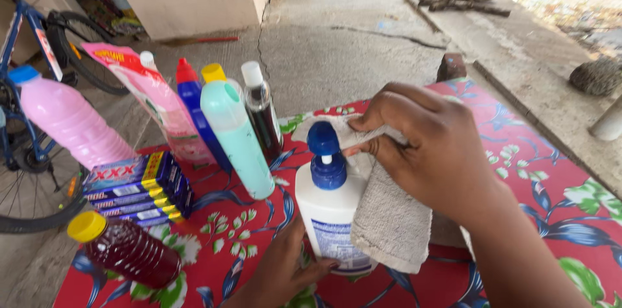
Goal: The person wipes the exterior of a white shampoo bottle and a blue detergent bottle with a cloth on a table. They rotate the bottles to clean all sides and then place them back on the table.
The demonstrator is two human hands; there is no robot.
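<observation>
Nearest the camera, the left hand [285,269] clasps the base of a white pump bottle [334,217] standing near the tabletop's [538,172] near edge; its fingers curl onto the pale blue label, and the wrist is cut off by the bottom of the picture. At the tabletop's left near corner lies a dark red bottle [129,249] with a yellow cap, on its side. Behind it sits a stack of flat blue packets [139,188] with yellow ends. Along the left far edge a pink bottle [68,123] with a blue cap leans, then a pink pouch [155,100], a blue bottle [194,104] with a red cap, a turquoise bottle [240,139] that hides most of a yellow-capped one, and a dark bottle [264,113] with a white cap. The pump bottle's blue head shows clear above its neck. To its right, the right hand [434,152] grips a grey cloth [389,217] pressed against the bottle's shoulder; the cloth hangs over the bottle's right side and hides it. The forearm covers the tabletop behind.
</observation>
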